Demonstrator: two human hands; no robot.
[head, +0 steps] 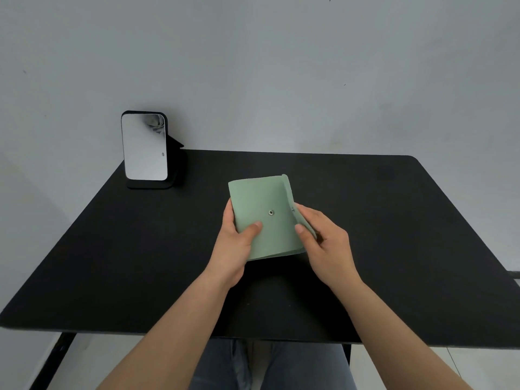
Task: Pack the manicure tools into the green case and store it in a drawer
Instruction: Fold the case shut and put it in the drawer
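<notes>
Two hands hold the green case (264,218) over the middle of the black bench (394,235). Your left hand (235,243) grips its left edge, thumb on top. Your right hand (323,243) pinches the flap. Far left stands a small mirror (145,147).

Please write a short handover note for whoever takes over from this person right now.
Left hand: grips the green case at its left edge, thumb on the front.
Right hand: grips the case's right edge, at the flap.
The case is folded shut and held over the black table; its snap stud is exposed, so the flap looks unfastened.
Done: no loose tools are in view, so they appear packed.
Left: snap the flap shut, then put the case in a drawer; none is in view.
A standing mirror sits at the table's far left.
</notes>
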